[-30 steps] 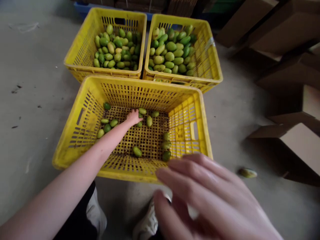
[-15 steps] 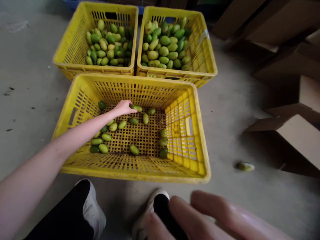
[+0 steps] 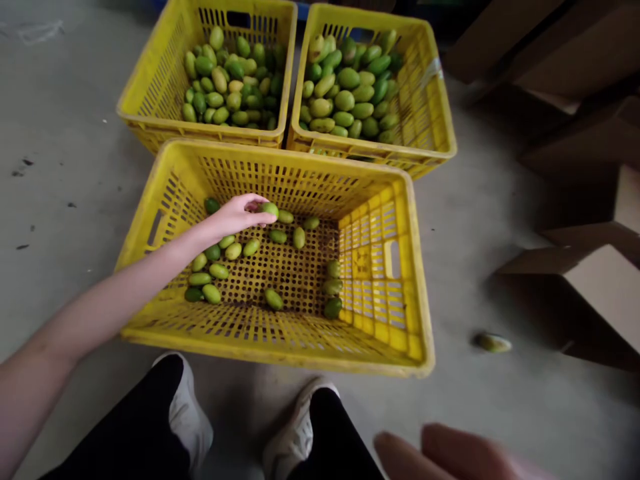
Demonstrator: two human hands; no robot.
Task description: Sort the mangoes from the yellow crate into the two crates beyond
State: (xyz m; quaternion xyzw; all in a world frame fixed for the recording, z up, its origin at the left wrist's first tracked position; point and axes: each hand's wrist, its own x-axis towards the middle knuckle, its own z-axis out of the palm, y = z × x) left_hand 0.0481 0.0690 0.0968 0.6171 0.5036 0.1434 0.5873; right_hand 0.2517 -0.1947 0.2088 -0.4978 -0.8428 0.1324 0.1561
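My left hand (image 3: pixel 245 215) is inside the front yellow crate (image 3: pixel 420 287), its fingers and thumb closed around a green oval fruit (image 3: pixel 270 210) like a small mango. The held fruit is just above the crate floor, near the back wall. Several similar fruits lie scattered on the perforated bottom, among them a fruit (image 3: pixel 273 299) near the front wall and a darker fruit (image 3: pixel 333 307) in the right front corner. At the lower right edge, my right hand (image 3: pixel 440 453) shows only blurred fingers, stretched out and apart, holding nothing visible. It is outside the crate, above the floor.
Behind stand a left yellow crate (image 3: pixel 131 100) and a right yellow crate (image 3: pixel 443 127), both holding many green fruits. Cardboard boxes (image 3: pixel 607 287) line the right side. One loose fruit (image 3: pixel 494 343) lies on the concrete floor. My shoes (image 3: pixel 187 413) are close to the front crate.
My left hand has drawn slightly left and now holds a fruit up against its fingers. My right hand has moved down and right, mostly out of view. The view has shifted slightly.
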